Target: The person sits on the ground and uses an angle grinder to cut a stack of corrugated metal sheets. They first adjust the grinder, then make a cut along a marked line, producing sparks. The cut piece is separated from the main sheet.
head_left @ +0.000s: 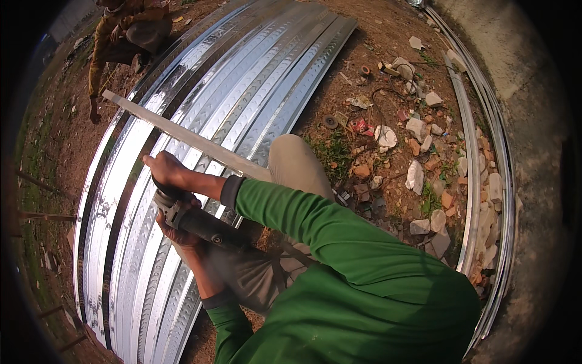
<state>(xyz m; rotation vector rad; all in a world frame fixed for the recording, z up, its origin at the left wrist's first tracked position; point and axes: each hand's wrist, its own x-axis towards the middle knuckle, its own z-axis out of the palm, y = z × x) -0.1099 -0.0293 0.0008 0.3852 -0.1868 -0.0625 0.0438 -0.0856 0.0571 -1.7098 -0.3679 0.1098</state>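
An angle grinder with a black body and a grey metal head is held low over ribbed, shiny metal decking sheets. My right hand is closed at the head end of the grinder, round a dark part mostly hidden by the fingers. Lower down, my left hand supports the grinder from beneath, its fingers partly covered by the tool. A long, flat, pale bar lies across the sheets just beyond my right hand, reaching towards my knee. The grinder's disc cannot be made out.
At the far left a co-worker crouches, one hand hanging near the bar's end. Broken bricks and stones litter the soil on the right, with a loose cable and a round disc. Long metal profiles lie along a concrete edge.
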